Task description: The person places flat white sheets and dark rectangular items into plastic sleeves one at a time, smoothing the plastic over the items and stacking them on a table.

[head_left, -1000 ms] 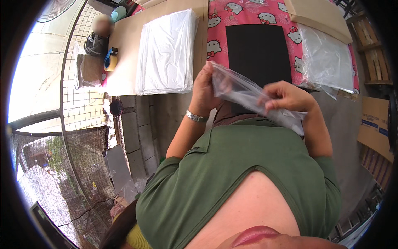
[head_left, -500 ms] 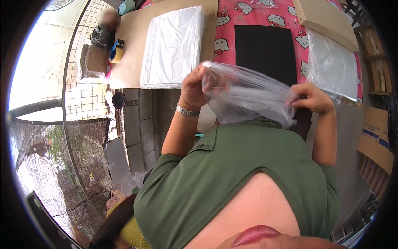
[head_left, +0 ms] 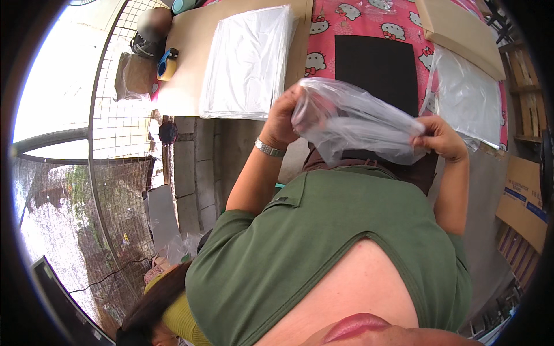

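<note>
A clear plastic bag (head_left: 360, 118) is stretched between my hands, in front of my body at the table's near edge. My left hand (head_left: 284, 118), with a metal watch on the wrist, grips one end; its fingertips are partly seen through the film. The other end is pinched between thumb and fingers of my right hand (head_left: 441, 138). Just beyond the bag lies a flat black sheet (head_left: 375, 69) on the table, its near part covered by the film. Left of it rests a stack wrapped in white plastic (head_left: 248, 63).
A brown board (head_left: 184, 55) lies under the white stack, over a pink patterned tablecloth (head_left: 320, 43). Clear plastic sleeves (head_left: 467, 98) and a folded brown cardboard piece (head_left: 459, 34) lie at right. A tape dispenser (head_left: 167, 64) stands at left. Another person's yellow sleeve (head_left: 184, 323) shows behind my left side.
The bag has shifted slightly to the right and spread out more between my hands. Both hands keep their grip. The view has shifted a little.
</note>
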The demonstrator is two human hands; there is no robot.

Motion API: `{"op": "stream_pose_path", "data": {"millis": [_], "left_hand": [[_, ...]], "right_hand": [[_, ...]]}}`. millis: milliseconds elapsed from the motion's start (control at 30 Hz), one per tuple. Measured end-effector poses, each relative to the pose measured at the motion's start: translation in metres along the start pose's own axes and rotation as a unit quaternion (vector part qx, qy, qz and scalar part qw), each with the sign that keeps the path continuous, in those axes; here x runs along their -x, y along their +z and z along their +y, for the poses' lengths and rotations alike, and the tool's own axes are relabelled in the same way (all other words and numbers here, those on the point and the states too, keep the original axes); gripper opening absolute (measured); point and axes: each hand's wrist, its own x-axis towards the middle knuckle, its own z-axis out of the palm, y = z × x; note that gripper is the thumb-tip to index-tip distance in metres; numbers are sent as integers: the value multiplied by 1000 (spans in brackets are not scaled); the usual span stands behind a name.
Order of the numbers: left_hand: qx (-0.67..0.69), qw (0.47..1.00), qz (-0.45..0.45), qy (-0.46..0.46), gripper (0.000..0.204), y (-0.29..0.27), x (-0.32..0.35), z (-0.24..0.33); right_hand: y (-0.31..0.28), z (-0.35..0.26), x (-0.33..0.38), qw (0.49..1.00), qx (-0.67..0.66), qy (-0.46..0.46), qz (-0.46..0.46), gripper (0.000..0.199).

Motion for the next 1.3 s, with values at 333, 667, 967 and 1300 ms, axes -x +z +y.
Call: {"op": "stream_pose_path", "data": {"millis": [333, 667, 967, 1300], "left_hand": [[-21, 995, -98, -18, 38, -23, -6, -17], [-27, 984, 160, -71, 23, -83, -114, -25], [-635, 704, 296, 118, 18, -151, -259, -36], [-744, 646, 168, 20, 13, -166, -265, -17]], "right_hand": [[-9, 15, -17, 926, -352, -107, 81, 23], [-57, 39, -65, 925, -271, -130, 233, 42], [-129, 80, -190, 768, 378, 41, 515, 37], [-136, 66, -208, 748, 506, 116, 414, 32]]}}
